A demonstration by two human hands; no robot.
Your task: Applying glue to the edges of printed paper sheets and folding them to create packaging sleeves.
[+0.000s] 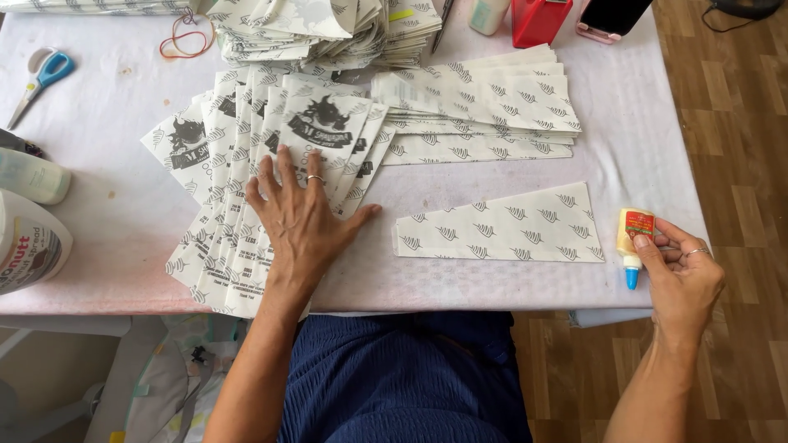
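Left hand [302, 215], palm down with fingers spread wide, pressing flat on a fanned row of printed paper sheets [238, 189] that overlap one another across the left half of the white tabletop [107, 139]; the hand grips nothing, and a ring shows on one finger. Right hand [680, 275], at the right edge of the tabletop, closed around a small glue bottle [632, 238] held between thumb and fingertips, its blue nozzle pointing down toward the person; a ring shows on this hand too. Between the two hands, a single folded sheet [501, 226] with a leaf pattern lies flat, apart from the fanned row and just beside the glue bottle. Behind it, a spread of folded patterned sheets [484, 107] lies in overlapping layers, and a taller heap of sheets [320, 33] sits at the far edge. Blue-handled scissors [41, 78] and rubber bands [187, 37] rest at the far left; a white jar [29, 246] and a pale bottle [33, 176] lie at the near left edge. A red container [538, 20] stands at the far side.
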